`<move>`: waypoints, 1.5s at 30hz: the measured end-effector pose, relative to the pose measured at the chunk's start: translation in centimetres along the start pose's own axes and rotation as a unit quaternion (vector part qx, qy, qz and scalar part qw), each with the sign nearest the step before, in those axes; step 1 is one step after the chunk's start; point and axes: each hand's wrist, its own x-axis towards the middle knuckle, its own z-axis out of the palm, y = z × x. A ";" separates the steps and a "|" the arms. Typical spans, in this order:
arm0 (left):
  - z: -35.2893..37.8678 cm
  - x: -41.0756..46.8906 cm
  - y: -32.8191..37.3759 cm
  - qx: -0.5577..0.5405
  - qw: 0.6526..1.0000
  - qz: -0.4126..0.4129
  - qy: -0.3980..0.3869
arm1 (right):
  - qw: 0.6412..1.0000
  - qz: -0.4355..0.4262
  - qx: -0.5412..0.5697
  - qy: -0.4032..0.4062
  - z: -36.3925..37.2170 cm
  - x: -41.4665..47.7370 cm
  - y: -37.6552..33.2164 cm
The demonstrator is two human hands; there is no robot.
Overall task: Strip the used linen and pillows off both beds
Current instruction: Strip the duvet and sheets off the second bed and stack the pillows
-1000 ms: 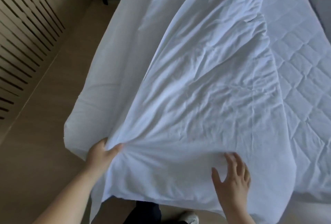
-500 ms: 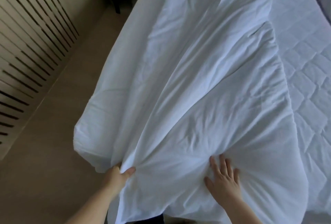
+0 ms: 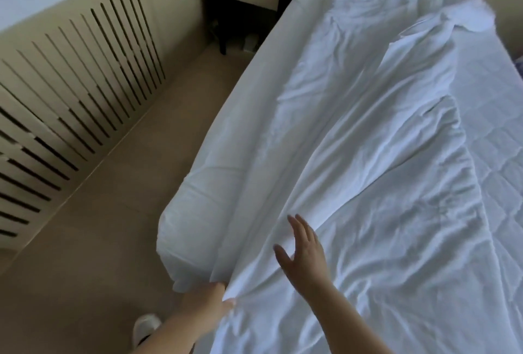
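Observation:
A loose white sheet point(image 3: 376, 172) lies crumpled lengthwise down the bed, pulled toward me at the foot. My left hand point(image 3: 210, 298) grips a bunched edge of this sheet at the bed's near left corner. My right hand point(image 3: 304, 254) hovers or rests over the sheet with fingers spread and straight, holding nothing. A quilted mattress pad point(image 3: 492, 127) shows bare on the right side of the bed. Along the left side, the mattress point(image 3: 198, 218) is still wrapped in white cloth. No pillow is visible.
A slatted radiator cover point(image 3: 73, 93) runs along the left wall. A dark nightstand point(image 3: 252, 0) stands at the head of the bed. Beige floor point(image 3: 119, 201) lies between wall and bed. My white shoe point(image 3: 145, 326) is by the near corner.
The view has lifted toward the head of the bed. My left hand has drawn the sheet edge lower and nearer to me. My right hand has lifted, fingers spread, and shifted left.

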 end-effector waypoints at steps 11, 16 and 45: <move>-14.3 4.7 -13.0 0.038 0.987 0.148 -0.041 | 0.938 0.314 -0.140 -0.052 5.8 10.3 -6.9; -19.0 9.1 -8.9 0.106 0.956 0.272 0.004 | 0.933 0.335 -0.127 -0.030 6.3 9.8 -7.1; -31.8 38.3 26.3 0.457 0.385 0.795 0.105 | 0.783 0.591 -0.077 0.178 -0.1 32.2 1.3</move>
